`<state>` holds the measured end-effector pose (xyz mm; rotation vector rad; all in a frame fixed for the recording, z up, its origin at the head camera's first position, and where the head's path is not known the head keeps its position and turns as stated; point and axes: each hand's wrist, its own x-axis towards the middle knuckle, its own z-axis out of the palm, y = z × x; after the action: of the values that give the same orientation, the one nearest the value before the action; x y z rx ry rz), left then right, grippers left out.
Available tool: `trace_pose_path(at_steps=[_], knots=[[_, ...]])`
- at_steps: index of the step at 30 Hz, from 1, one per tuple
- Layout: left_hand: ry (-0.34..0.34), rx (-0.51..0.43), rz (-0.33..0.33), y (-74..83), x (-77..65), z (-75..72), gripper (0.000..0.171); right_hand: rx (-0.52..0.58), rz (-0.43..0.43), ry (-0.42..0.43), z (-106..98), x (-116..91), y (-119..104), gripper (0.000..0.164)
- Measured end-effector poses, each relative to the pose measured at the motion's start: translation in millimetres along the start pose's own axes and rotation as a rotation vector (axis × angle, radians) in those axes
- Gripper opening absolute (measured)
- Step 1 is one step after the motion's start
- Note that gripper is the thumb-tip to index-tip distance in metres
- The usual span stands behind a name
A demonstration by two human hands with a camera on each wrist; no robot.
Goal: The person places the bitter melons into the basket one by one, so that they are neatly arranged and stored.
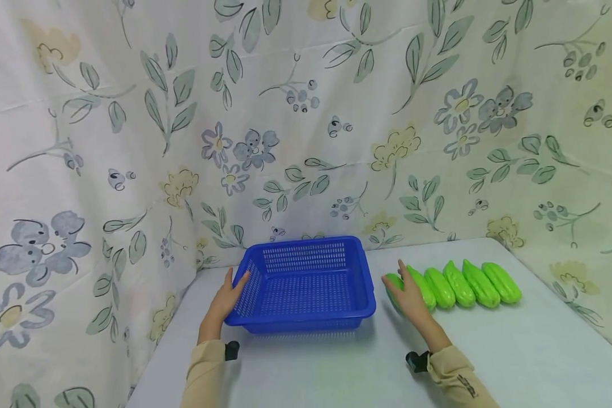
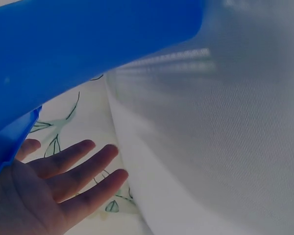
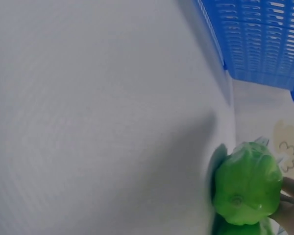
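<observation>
A blue slotted plastic basket (image 1: 306, 289), with nothing in it, sits on the white table. My left hand (image 1: 228, 296) is at its left rim, fingers extended. The left wrist view shows that hand (image 2: 63, 191) with spread fingers beside the basket wall (image 2: 88, 44); its thumb is partly hidden. To the basket's right, several shiny bright green gourd-like vegetables (image 1: 441, 288) lie side by side in a row. My right hand (image 1: 409, 294) is over the leftmost one (image 1: 394, 280), its fingers extended. In the right wrist view, fingers (image 3: 291, 188) show behind a green vegetable (image 3: 247, 186); whether they press on it is unclear.
A white cloth with printed flowers and leaves (image 1: 296, 136) hangs behind the table (image 1: 306, 374) and along both sides. Dark wrist devices (image 1: 232, 350) show at the beige sleeves (image 1: 204, 368).
</observation>
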<state>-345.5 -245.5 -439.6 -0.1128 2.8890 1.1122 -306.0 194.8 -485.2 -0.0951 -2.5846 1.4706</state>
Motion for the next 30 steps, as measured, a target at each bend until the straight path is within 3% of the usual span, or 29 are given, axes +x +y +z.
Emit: trace_pose_path(at_steps=[14, 30], knots=[[0.016, 0.015, 0.007, -3.6, 4.7, 4.6, 0.076, 0.040, 0.000, 0.060, -0.2, -0.4, 4.7, 0.079], [0.016, -0.009, 0.033, -8.3, 8.7, 6.0, 0.074, 0.108, -0.005, 0.082, -2.3, -1.8, 5.2, 0.079]])
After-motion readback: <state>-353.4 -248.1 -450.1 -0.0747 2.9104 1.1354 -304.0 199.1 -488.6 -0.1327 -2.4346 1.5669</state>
